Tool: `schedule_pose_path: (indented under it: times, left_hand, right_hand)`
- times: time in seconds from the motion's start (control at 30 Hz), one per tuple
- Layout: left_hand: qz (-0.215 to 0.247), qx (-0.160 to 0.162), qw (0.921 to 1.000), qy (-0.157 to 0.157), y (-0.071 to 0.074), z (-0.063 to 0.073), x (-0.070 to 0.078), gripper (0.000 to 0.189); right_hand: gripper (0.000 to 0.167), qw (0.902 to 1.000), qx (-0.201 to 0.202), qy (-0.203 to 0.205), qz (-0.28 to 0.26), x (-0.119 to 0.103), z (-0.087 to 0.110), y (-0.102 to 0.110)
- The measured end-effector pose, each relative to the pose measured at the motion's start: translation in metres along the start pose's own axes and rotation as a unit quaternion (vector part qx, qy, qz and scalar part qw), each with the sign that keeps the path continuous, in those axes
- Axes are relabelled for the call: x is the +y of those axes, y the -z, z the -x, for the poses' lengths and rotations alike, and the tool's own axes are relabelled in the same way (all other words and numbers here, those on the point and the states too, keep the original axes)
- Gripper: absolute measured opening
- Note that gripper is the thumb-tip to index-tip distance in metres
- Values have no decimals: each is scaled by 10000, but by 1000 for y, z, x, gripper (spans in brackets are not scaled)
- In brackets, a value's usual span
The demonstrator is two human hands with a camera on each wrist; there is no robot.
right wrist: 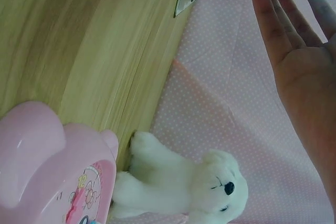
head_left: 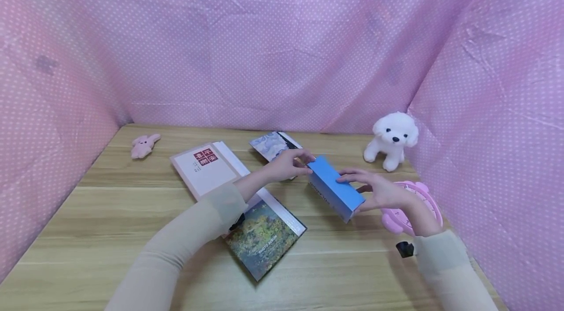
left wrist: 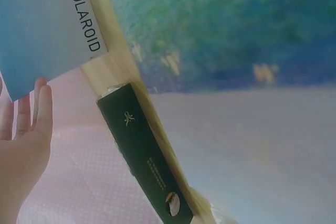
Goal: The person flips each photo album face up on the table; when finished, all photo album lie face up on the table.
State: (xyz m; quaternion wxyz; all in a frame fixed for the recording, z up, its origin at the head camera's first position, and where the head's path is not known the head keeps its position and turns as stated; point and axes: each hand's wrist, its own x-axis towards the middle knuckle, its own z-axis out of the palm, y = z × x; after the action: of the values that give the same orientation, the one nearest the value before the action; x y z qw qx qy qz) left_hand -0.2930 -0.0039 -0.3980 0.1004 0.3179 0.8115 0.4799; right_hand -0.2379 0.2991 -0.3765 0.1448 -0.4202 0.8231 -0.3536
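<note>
Both hands hold a blue album (head_left: 337,183) marked POLAROID, which stands on edge with its blue spine upward. The left hand (head_left: 288,165) grips its far left end, fingers along the cover (left wrist: 50,24) in the left wrist view. At the near right end, the right hand (head_left: 381,189) holds it with fingers over the spine and the thumb lower down. Below the left forearm lies a painted photo album (head_left: 264,240), overlapping a white album (head_left: 207,166) with red characters. Partly behind the left hand lies a blue-and-white patterned album (head_left: 270,144).
A pink alarm clock (head_left: 434,205) lies beside the right wrist, with a white plush dog (head_left: 393,139) behind it. At the far left is a small pink plush toy (head_left: 143,146). Pink dotted cloth (head_left: 282,46) hangs around the wooden table (head_left: 132,213).
</note>
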Motion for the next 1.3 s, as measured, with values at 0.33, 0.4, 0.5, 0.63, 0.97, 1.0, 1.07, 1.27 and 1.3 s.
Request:
schedule_pose_path:
  times: [0.33, 0.4, 0.5, 0.63, 0.97, 1.0, 1.07, 1.27, 1.3]
  left_hand:
    - [-102, 0, 9999, -139, 2, 5, -6, 30]
    - [-137, -77, 9998, -102, 2, 7, -6, 30]
    - [-125, -224, 9997, 5, 3, 10, -6, 31]
    - [-104, -360, 9993, 90, 3, 13, -5, 31]
    - [-204, -923, 9955, 82, 5, 21, -13, 44]
    - [-192, -975, 9950, 70, 5, 22, -14, 45]
    - [-83, -1123, 9936, 34, 5, 23, -16, 47]
    - [-71, -1700, 9854, 71, 2, 26, -18, 54]
    - [-122, -1767, 9842, 79, 2, 26, -18, 55]
  right_hand:
    - [76, 9998, -108, 74, 127, -3, -4, -8]
    - [78, 9998, -108, 103, 124, -2, -4, -11]
    - [80, 9997, -131, 89, 172, -1, -6, -15]
    - [82, 9994, -190, 66, 298, -3, -9, -19]
    - [86, 9960, -218, 167, 846, -3, -12, -27]
    - [86, 9957, -215, 144, 888, -3, -12, -28]
    - [86, 9943, -163, 97, 1051, -3, -11, -29]
    - [88, 9865, -102, -62, 1634, 0, -9, -35]
    - [88, 9856, -114, -80, 1687, 1, -9, -36]
